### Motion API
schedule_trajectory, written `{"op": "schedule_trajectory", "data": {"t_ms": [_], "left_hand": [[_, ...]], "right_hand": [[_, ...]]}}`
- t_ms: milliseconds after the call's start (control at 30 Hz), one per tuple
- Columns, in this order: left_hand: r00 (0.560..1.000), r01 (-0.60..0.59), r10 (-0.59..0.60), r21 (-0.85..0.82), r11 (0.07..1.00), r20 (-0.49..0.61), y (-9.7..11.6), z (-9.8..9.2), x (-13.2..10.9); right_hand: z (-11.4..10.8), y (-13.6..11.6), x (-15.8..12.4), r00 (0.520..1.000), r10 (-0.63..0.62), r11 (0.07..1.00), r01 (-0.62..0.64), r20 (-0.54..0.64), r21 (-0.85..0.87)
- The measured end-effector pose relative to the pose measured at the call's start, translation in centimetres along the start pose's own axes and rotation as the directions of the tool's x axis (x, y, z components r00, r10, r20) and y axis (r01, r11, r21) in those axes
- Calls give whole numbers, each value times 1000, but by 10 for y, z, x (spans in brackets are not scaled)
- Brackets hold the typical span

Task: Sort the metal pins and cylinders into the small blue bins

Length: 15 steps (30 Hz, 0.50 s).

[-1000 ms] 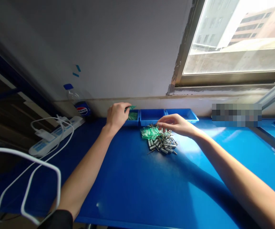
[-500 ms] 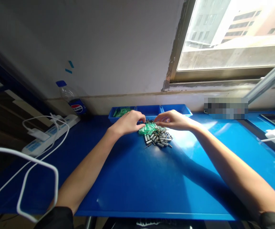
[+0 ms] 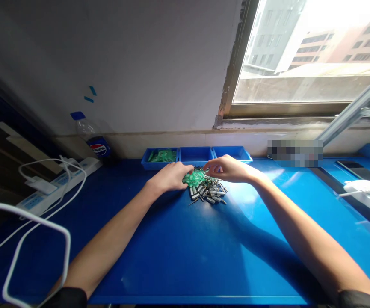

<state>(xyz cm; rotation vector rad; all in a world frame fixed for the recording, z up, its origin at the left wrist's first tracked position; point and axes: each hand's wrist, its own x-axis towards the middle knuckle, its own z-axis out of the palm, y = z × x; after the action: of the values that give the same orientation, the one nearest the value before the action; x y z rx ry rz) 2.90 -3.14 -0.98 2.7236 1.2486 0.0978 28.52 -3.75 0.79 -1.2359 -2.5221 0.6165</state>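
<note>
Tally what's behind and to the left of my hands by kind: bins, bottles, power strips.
Blue bins: 3
Bottle: 1
Power strip: 1
Total: 5

a pile of small parts (image 3: pixel 208 191) is lying on the table (image 3: pixel 185 256), mid-width, toward the back. the left hand (image 3: pixel 169 177) is resting at the pile's left edge and the right hand (image 3: pixel 228 168) is sitting over its back right. three trays are standing in a row behind the pile, along the wall: left tray (image 3: pixel 159 164) is holding boards (image 3: pixel 161 155), then middle tray (image 3: pixel 195 153), then right tray (image 3: pixel 236 152). a bottle (image 3: pixel 92 137) is standing left of the trays. a power strip (image 3: pixel 51 185) is lying further left, and another strip (image 3: pixel 369 191) is lying far right.
</note>
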Motion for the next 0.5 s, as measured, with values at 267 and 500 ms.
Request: {"op": "schedule_trajectory", "data": {"t_ms": [267, 500], "left_hand": [[998, 37, -33, 73, 997, -55, 2, -11, -4], [977, 38, -73, -173, 984, -202, -14, -23, -5]], "right_hand": [[0, -1, 0, 1000, 9, 999, -9, -3, 48], [4, 0, 2, 999, 7, 996, -3, -45, 89]]}}
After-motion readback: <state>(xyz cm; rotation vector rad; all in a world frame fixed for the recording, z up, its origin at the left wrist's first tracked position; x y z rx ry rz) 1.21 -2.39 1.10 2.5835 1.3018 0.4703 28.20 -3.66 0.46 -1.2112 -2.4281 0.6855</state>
